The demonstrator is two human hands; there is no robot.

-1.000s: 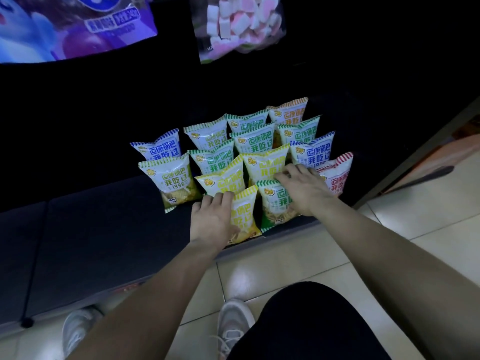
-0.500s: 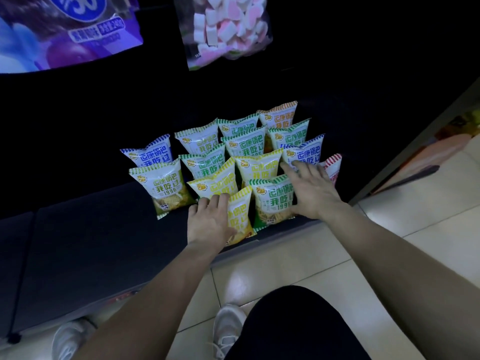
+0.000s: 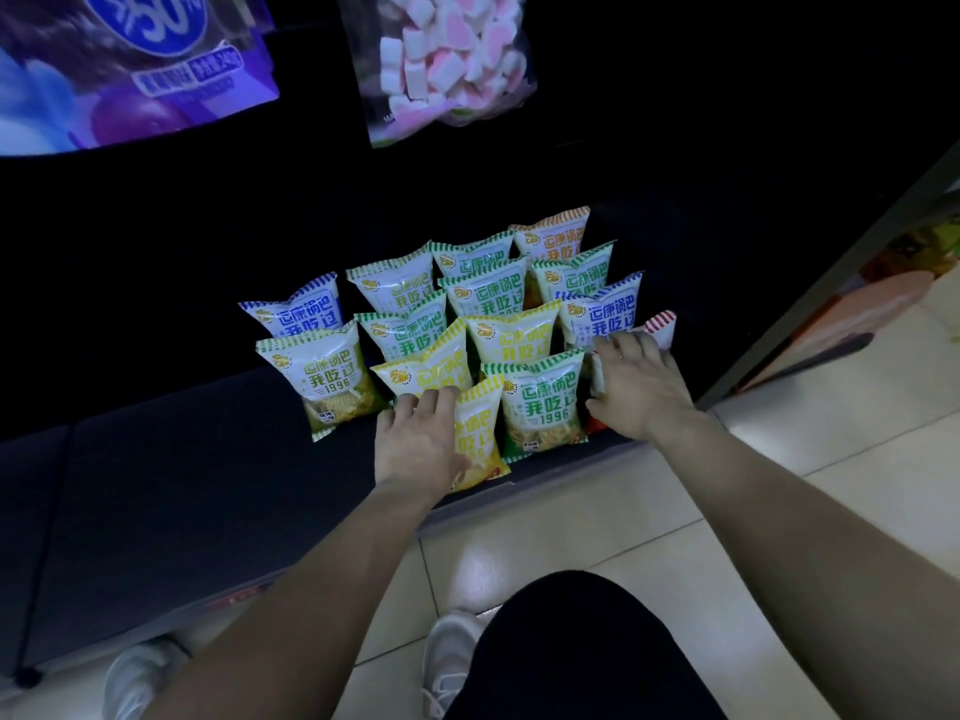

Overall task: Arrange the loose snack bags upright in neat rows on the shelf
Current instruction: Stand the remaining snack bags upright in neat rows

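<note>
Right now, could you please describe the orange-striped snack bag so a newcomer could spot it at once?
Find the dark low shelf below the marshmallow bag, where snack bags stand in rows. Go to the far right corner of the group. The orange-striped bag there alone has an orange top edge; its neighbours are edged green.

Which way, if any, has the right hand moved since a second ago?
Yes. The right hand slid rightward, off the front green-striped bag onto the red-striped bag.
</note>
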